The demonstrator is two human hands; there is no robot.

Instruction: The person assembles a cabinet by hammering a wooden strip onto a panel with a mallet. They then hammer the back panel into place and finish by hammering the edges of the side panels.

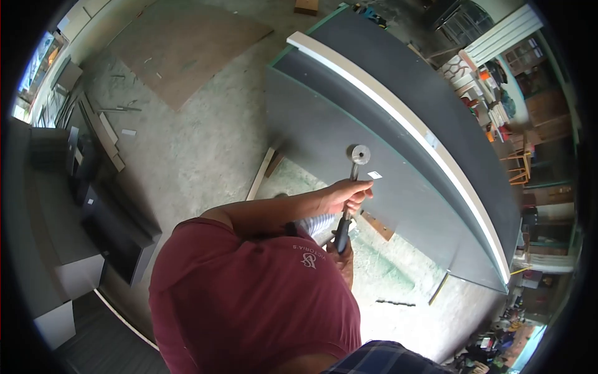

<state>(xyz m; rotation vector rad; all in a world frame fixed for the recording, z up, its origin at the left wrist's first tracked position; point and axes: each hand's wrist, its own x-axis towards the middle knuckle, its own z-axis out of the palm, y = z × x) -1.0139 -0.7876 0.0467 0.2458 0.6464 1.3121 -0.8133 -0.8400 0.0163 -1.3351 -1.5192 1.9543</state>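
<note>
In front of my chest I hold a long tool [341,235] with a black grip, a metal shaft and a round, pale disc-like head with a dark centre. My left hand [349,196] is closed around the shaft below the head. Lower down, my right hand [344,258] grips the black handle, partly hidden by it and by my shirt. The tool's head is over a large dark grey panel [311,118] with green edges; I cannot tell whether it touches. A small white label [374,175] lies on the panel beside the head.
A long white strip [398,115] lies along another dark panel [430,87]. A wooden block [377,225] is under the near panel's edge. Brown sheet [193,43] and scrap strips [107,134] lie on the concrete floor. Dark furniture pieces [118,230] stand at left, cluttered shelves [498,106] at right.
</note>
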